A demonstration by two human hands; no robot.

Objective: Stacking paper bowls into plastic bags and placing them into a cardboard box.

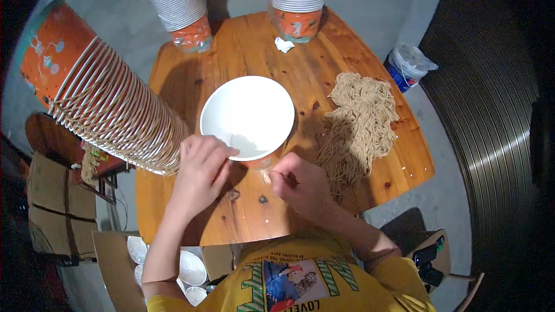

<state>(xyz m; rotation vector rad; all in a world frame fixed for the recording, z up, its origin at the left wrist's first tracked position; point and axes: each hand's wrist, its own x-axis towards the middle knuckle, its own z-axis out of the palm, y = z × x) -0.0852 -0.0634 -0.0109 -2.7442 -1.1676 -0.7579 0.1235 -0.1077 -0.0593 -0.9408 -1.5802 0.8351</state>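
Holding the white bucket [248,115], left fingers [215,155] overlap its rim; curled right fingers [296,167] hide anything held.

A wooden table [248,40] with dark knots carries a white-lined tub [247,117] at its middle, a heap of tan cords [361,118] on the right, a tall stack of corded tubs [115,104] at the left, two plastic-wrapped stacks [296,0] along the far edge, and crumpled white paper [284,44].
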